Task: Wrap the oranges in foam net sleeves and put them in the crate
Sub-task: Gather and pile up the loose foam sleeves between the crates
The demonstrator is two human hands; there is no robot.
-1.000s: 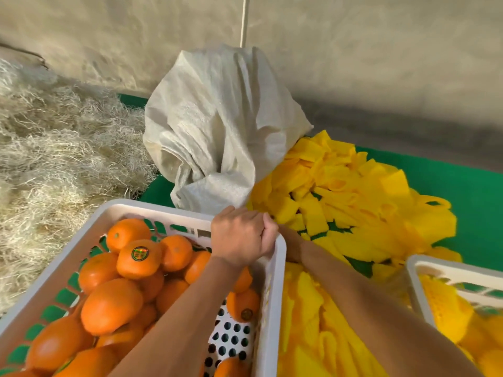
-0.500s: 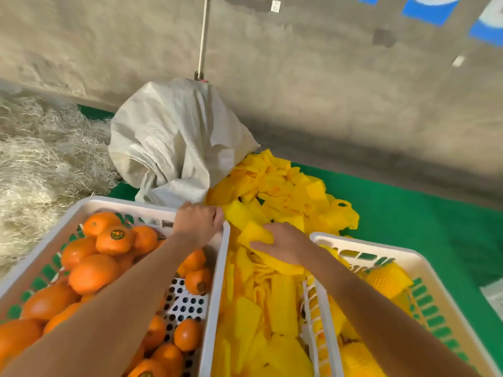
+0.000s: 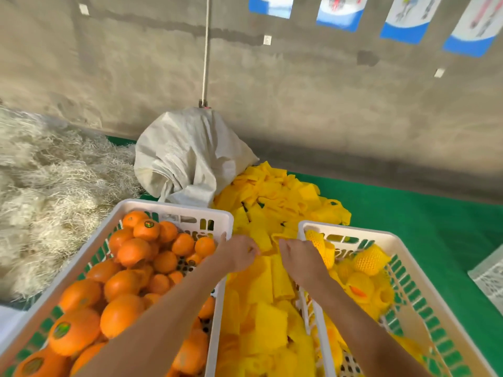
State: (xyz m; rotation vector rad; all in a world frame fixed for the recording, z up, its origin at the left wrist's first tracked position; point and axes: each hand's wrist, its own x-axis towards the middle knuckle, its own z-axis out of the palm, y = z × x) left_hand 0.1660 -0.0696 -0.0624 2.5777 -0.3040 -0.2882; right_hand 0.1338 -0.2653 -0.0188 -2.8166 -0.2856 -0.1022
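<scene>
My left hand (image 3: 239,254) has come off the rim of the orange crate (image 3: 174,206) and now hangs over the yellow foam net sleeves (image 3: 261,295) between the two crates. Its fingers curl, though I cannot tell on what. My right hand (image 3: 300,258) pinches one sleeve (image 3: 277,236). Bare oranges (image 3: 133,251) fill the left crate; wrapped oranges (image 3: 370,259) lie in the right crate (image 3: 345,227).

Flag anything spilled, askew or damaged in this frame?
Nothing damaged. The loose yellow foam net sleeves spill from the white woven sack over the green mat and between the two white plastic crates. One wrapped orange shows bare peel through its sleeve.
</scene>
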